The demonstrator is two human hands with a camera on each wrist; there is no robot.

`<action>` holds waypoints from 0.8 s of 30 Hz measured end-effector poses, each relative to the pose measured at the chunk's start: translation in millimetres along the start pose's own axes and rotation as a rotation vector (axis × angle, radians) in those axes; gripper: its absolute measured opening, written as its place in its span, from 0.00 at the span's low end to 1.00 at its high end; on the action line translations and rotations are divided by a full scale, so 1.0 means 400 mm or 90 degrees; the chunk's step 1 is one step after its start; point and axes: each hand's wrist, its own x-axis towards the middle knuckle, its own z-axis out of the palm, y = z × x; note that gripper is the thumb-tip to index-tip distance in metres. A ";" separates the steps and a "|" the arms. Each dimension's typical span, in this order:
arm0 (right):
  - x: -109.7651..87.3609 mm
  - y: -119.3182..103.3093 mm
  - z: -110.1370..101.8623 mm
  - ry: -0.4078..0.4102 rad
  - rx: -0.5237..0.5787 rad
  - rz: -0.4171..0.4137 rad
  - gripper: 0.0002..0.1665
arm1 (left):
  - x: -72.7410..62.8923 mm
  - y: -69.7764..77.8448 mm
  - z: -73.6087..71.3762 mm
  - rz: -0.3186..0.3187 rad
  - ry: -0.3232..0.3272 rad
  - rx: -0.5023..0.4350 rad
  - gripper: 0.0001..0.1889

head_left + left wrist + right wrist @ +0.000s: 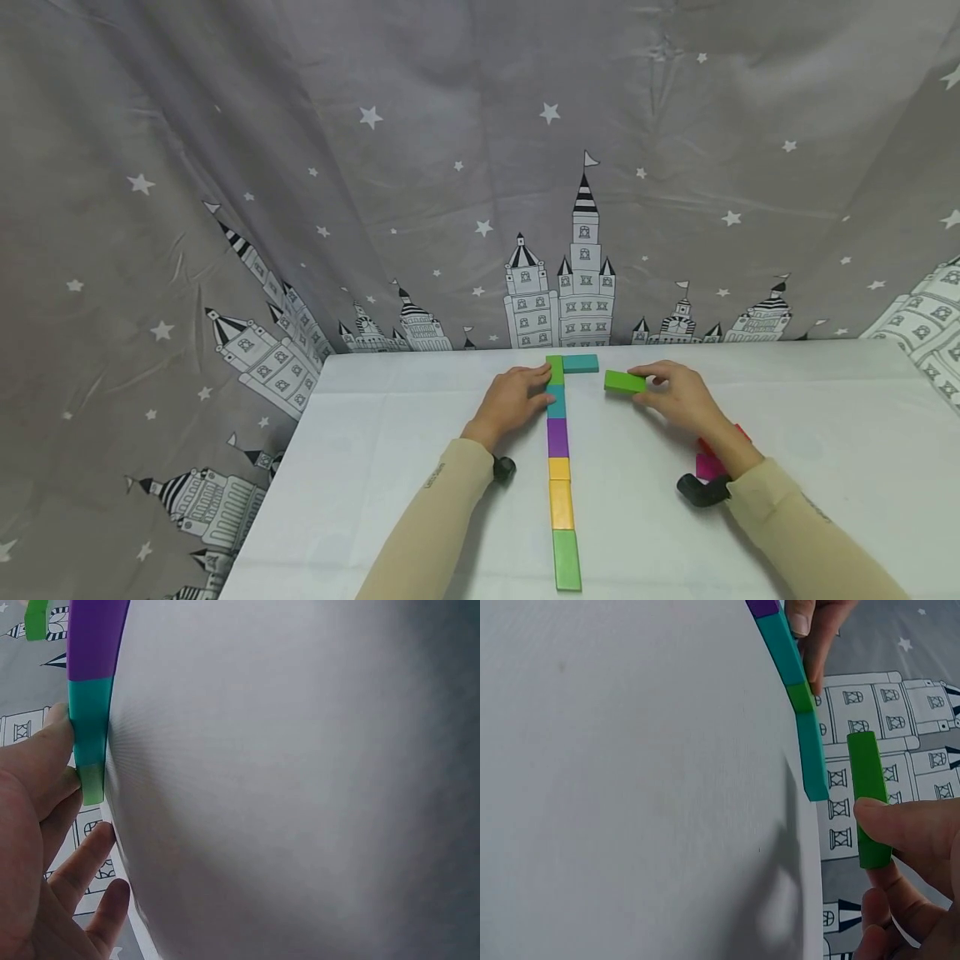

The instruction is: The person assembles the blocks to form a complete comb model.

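Observation:
In the head view my left hand (512, 403) rests against the far end of a column of blocks. Its fingers touch the end green block (555, 372) and its thumb lies against the teal block (556, 403). Off to the right, my right hand (678, 397) pinches a bright green block (622, 382) between thumb and fingers. In the right wrist view that block is held above the tabletop, apart from the others. Another teal block (581, 363) extends rightward from the column's far end. Nearer me the column continues with a purple block (557, 437).
Two yellow blocks (561, 504) and a light green block (567, 560) form the near part of the column. Red and magenta blocks (707, 467) lie partly hidden under my right forearm. A grey castle-print curtain (465, 275) hangs behind the white table (375, 475).

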 end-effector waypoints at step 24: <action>0.050 -0.041 0.086 -0.014 -0.009 -0.040 0.23 | -0.001 0.000 -0.001 0.010 0.006 0.001 0.28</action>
